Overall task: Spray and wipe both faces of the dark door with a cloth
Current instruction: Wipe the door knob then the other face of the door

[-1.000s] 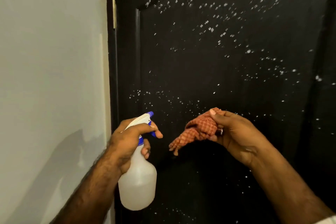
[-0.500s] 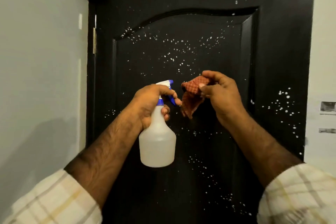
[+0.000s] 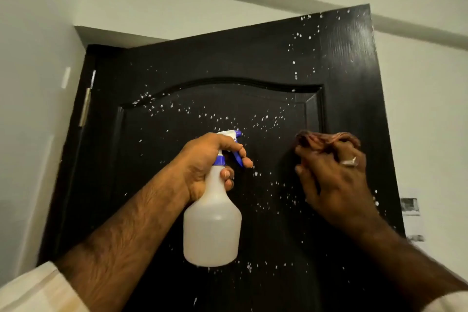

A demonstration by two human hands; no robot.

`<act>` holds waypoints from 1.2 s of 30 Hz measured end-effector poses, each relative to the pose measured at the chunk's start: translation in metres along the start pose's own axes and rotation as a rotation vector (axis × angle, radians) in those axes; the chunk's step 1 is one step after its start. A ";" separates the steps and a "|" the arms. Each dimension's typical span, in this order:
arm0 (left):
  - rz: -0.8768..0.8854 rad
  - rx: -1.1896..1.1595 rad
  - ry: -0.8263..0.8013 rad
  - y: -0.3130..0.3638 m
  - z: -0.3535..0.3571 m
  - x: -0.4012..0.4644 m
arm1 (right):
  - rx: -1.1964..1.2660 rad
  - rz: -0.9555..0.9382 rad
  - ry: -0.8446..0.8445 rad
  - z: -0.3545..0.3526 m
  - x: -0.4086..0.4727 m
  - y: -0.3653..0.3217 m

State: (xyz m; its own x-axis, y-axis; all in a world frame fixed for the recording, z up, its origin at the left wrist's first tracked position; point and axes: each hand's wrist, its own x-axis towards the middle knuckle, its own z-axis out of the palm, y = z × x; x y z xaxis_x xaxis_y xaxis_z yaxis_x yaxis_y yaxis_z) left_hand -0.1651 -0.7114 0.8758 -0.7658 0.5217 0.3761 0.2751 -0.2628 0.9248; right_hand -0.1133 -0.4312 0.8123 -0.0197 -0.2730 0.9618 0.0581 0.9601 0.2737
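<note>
Near the door's [image 3: 253, 63] right edge, our right hand [image 3: 336, 185] presses the bunched cloth [image 3: 316, 140]; our left hand [image 3: 202, 162] grips the spray bottle [image 3: 212, 230]. Droplets [image 3: 217, 119] remain: wiping seems barely begun, other face unseen.

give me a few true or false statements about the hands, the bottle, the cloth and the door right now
1. The left hand grips the spray bottle by its neck. True.
2. The spray bottle has a red trigger. False: the trigger is blue.
3. The right hand presses the cloth against the dark door. True.
4. The door is dry, with no droplets on it. False: white droplets speckle its face.
5. The right hand wears a ring. True.
6. The cloth hangs over the top edge of the door. False: it is bunched under the right hand's fingers.
</note>
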 end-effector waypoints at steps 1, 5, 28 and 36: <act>-0.003 0.005 -0.022 0.001 -0.002 0.006 | -0.061 -0.060 -0.078 0.000 -0.003 0.002; 0.013 0.019 -0.120 0.008 -0.018 0.034 | -0.175 -0.105 -0.220 -0.002 0.014 0.008; 0.356 0.024 -0.145 0.079 0.009 0.111 | -0.236 0.035 -0.158 0.034 0.182 0.050; 0.308 0.093 -0.186 0.096 0.029 0.122 | -0.313 0.051 -0.023 0.021 0.185 0.075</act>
State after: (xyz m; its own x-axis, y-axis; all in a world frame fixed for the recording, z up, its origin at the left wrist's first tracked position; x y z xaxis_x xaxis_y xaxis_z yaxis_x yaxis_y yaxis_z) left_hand -0.2154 -0.6497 1.0118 -0.5222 0.5707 0.6337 0.5344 -0.3601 0.7647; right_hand -0.1334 -0.4089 1.0108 -0.0317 -0.2204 0.9749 0.3636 0.9060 0.2166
